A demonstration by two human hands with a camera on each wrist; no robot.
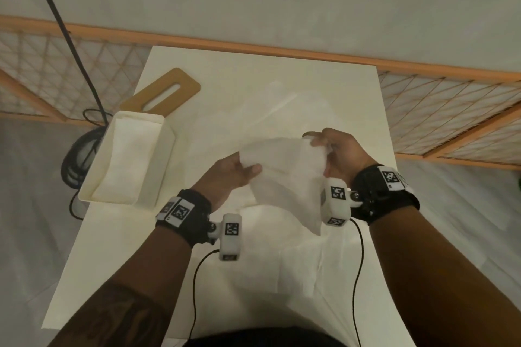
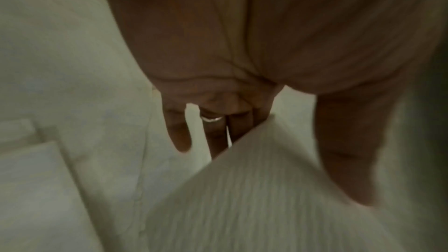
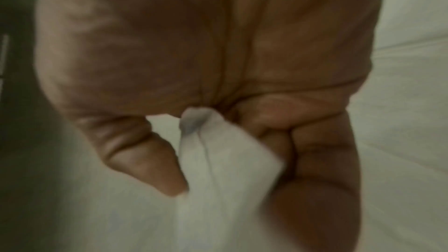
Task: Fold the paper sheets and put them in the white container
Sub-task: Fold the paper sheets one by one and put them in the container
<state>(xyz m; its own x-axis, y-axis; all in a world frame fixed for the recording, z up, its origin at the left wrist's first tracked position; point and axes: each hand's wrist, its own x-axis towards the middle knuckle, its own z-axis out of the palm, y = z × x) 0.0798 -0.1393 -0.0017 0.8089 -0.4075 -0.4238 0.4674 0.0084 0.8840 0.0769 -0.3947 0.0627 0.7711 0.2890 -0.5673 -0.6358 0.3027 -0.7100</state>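
White container (image 1: 127,160) sits at left of bench (image 1: 118,248), paper already inside. Left hand (image 1: 234,175) pinches paper sheet (image 1: 284,172) at its left edge; right hand (image 1: 341,155) pinches the right corner, sheet lifted mid-bench. Best to match edges, keep sheet taut, then crease evenly before moving left to container.

The head camera sits above my forearms and looks steeply down on the white table (image 1: 324,82), taking in both hands and the wall beyond. Each wrist camera looks along my palm toward the fingers at very close range, blurred. All three views share the paper sheet (image 1: 284,175) (image 2: 254,198) (image 3: 218,170) held between my hands.
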